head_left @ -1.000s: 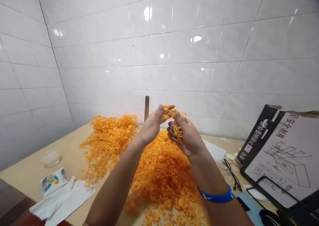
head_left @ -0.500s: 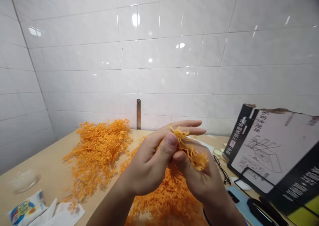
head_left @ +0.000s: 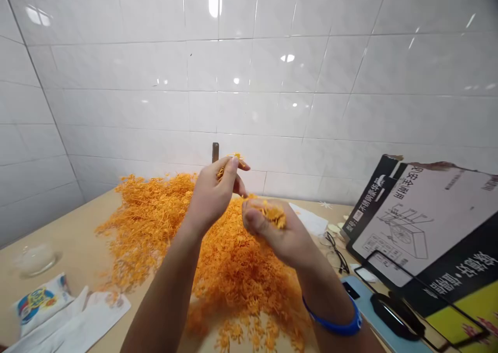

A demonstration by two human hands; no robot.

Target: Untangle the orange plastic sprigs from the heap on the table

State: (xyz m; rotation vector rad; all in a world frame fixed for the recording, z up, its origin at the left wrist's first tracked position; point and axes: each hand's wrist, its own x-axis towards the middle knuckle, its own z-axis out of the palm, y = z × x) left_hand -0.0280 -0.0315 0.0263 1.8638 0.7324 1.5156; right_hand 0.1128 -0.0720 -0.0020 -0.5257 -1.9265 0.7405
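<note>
My left hand is raised over the table, its thumb and fingers pinched on orange sprigs that show at the fingertips. Lower and to the right, my right hand is closed round a small orange bunch that sticks out above the thumb. The two hands are apart. Beneath them lies a large heap of orange sprigs, with loose pieces at its near edge. Another orange pile spreads to the left, behind my left forearm. A blue band circles my right wrist.
A printed carton leans at the right, with glasses, a blue phone-like object and a black wire frame near it. At the left are a clear dish, a wipes packet and white tissue. A tiled wall stands behind.
My hands were together and have moved apart. My left hand has gone up and left, my right hand slightly left and up. The orange bunch in my right hand now looks more compact.
</note>
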